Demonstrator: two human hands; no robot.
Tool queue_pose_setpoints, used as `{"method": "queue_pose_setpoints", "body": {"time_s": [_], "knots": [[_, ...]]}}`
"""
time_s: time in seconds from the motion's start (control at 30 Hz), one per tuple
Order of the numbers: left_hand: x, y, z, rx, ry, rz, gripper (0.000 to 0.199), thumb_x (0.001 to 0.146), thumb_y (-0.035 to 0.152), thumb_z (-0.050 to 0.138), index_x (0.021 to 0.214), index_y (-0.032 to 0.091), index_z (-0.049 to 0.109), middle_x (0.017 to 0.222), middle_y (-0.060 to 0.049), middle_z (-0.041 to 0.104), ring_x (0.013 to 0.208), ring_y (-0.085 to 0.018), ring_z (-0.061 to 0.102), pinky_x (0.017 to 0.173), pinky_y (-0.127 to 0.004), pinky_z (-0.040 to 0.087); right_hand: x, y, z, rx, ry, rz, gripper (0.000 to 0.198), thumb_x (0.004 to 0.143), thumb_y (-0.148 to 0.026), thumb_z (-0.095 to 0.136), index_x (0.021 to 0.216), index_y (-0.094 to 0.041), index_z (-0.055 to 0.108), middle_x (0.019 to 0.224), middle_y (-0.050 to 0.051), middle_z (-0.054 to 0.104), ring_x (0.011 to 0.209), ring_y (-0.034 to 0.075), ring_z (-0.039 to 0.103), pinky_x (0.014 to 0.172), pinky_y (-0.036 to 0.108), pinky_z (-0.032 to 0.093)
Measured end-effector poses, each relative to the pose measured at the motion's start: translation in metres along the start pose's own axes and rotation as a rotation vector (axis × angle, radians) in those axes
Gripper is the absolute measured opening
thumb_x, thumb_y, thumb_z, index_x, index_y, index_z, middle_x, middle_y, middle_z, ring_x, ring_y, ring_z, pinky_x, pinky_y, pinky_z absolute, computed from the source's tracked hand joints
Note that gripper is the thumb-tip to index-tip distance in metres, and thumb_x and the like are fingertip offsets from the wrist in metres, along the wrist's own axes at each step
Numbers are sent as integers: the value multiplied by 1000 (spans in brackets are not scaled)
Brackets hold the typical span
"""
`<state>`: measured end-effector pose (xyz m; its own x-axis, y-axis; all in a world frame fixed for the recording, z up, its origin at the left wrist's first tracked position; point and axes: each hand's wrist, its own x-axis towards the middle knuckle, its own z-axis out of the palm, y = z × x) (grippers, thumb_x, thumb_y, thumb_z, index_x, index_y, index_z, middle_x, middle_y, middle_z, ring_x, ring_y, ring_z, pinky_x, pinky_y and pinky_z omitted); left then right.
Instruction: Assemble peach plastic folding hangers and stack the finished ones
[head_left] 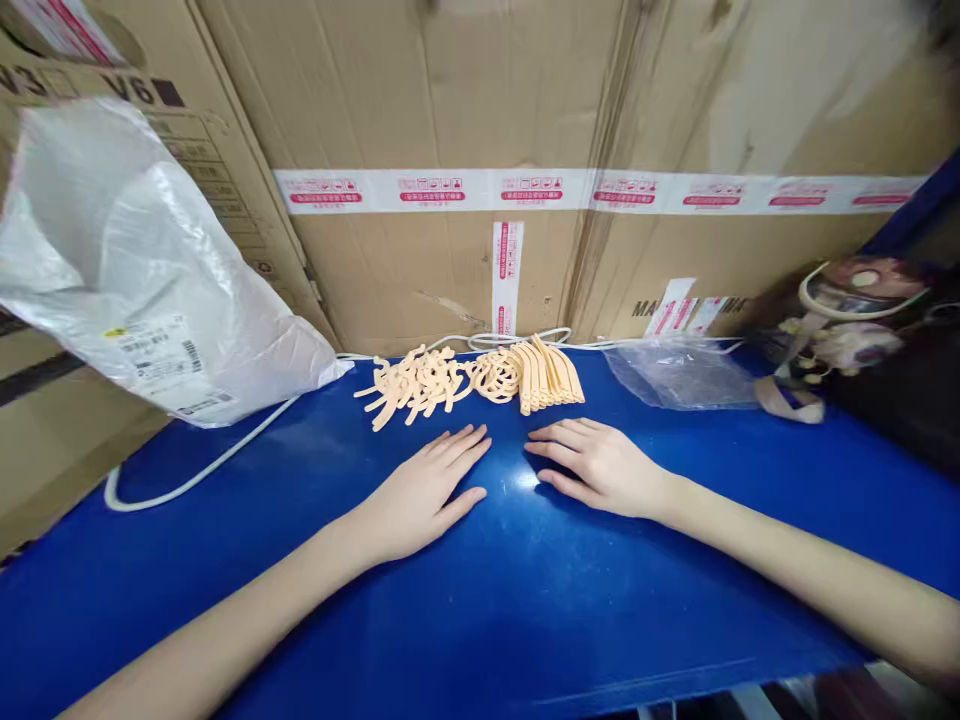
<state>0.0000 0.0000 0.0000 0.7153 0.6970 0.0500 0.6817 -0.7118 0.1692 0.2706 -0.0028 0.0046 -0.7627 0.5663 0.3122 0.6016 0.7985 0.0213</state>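
My left hand [424,492] lies flat on the blue tabletop [480,610], fingers stretched toward the middle, holding nothing. Opposite it, my right hand [596,465] rests palm down with its fingers apart and slightly bent, also without anything in it. Just beyond the hands sit three groups of cream-coloured pieces. On the left is a loose heap of branched, curved pieces [416,383]. In the middle lie several ring-shaped pieces [496,376]. At the right, curved strips [547,376] are stacked side by side, close to my right fingertips. Neither hand touches them.
Large taped cardboard boxes [450,110] stand behind the table. A white plastic mailing bag [150,270] leans at the left, near a white cable [217,465]. A clear plastic bag [682,375] lies at the back right, beside a blurred cluster of objects [847,330].
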Motion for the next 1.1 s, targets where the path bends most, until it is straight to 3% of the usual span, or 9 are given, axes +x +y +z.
{"method": "queue_pose_setpoints", "body": {"time_s": [0.1,0.2,0.3,0.5,0.77,1.1], "knots": [[-3,0,1,-13,17,15,57,98,50,30,147,20,29,154,-7,26,142,-23,25,116,-46,25,7,12,-10,-38,15,123,37,98,-38,35,110,-17,64,104,9,67,96,21,62,83,34,46],[-5,-1,1,-23,22,17,57,98,50,31,147,20,29,154,-7,26,142,-23,25,116,-46,25,17,33,-21,-79,6,359,36,97,-38,36,107,-19,65,103,8,67,97,22,62,84,34,45],[-5,-2,2,-31,20,17,57,98,49,31,147,21,29,155,-6,26,142,-24,25,116,-46,25,31,61,-28,-97,17,511,35,95,-37,37,111,-19,62,109,10,66,95,25,64,74,33,46],[-4,-1,2,-50,13,14,56,98,49,31,147,20,29,155,-7,26,142,-24,24,116,-47,25,58,103,-16,-79,-31,795,42,94,-41,35,123,-16,52,103,14,69,92,29,66,72,36,45],[-4,0,1,-55,11,12,56,98,48,32,147,20,29,155,-8,26,142,-24,24,116,-48,25,69,107,-3,9,-120,913,65,84,-65,43,124,-15,49,100,15,70,93,32,66,72,36,45],[-4,0,1,-55,20,18,56,98,48,32,146,20,29,154,-7,27,142,-24,26,116,-46,25,71,103,-2,-17,-101,919,45,86,-44,48,121,-15,50,101,14,70,95,30,65,73,34,45]]}}
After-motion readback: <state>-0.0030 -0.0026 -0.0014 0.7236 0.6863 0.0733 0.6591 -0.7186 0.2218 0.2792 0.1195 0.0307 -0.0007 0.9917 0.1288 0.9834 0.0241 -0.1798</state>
